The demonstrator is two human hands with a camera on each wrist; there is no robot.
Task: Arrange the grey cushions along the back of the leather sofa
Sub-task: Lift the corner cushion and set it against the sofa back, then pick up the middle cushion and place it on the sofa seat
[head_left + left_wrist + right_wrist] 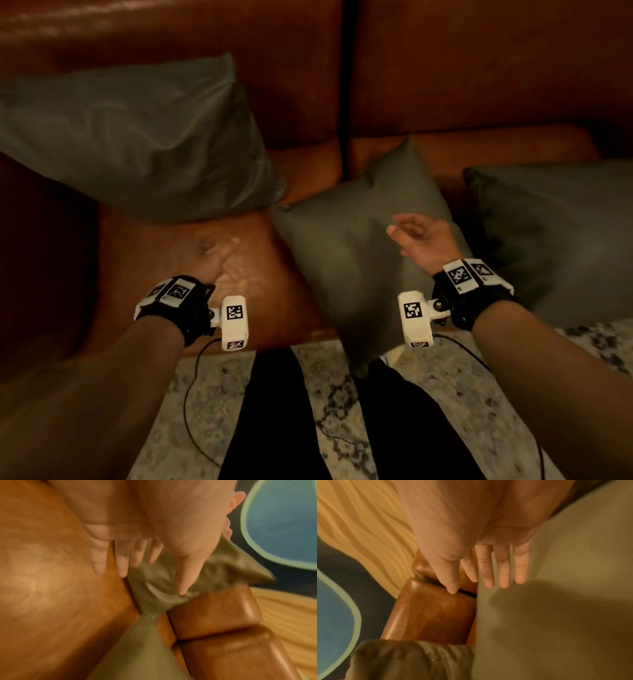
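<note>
Over sofa [260, 281], both hands [423, 240] spread

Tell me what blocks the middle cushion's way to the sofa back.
Nothing visible does. Behind the middle cushion lies bare seat leather up to the sofa back. The left cushion and right cushion sit off to either side. Both the left hand and right hand are open.
</note>
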